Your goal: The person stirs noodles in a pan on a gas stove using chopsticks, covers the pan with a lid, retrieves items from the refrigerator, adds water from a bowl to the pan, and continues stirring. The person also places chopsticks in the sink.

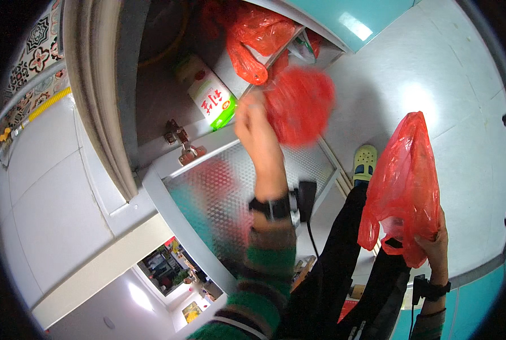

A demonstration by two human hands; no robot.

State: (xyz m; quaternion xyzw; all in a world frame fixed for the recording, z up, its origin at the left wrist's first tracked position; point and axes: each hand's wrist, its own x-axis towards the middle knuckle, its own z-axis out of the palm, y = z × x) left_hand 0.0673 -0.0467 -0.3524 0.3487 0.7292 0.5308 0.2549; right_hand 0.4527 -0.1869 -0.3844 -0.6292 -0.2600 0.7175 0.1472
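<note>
My left hand (253, 117) is raised at the mouth of a low cupboard, blurred by motion, its fingers closed on a bunched red plastic bag (302, 106), which is blurred too. On the right, my right hand (435, 244) grips a larger red plastic carrier bag (406, 182) near its handles; that bag hangs over the floor beside my leg. Behind my left hand, more red plastic bags (257, 34) lie in the cupboard. A white and green printed packet (212, 100) lies just left of my left hand.
The cupboard door with a textured panel (231, 191) stands open under my left arm, its metal hinge (183, 142) at the frame. A grey counter edge (95, 85) curves along the left. A yellow-green clog (365, 159) is on the tiled floor (461, 140).
</note>
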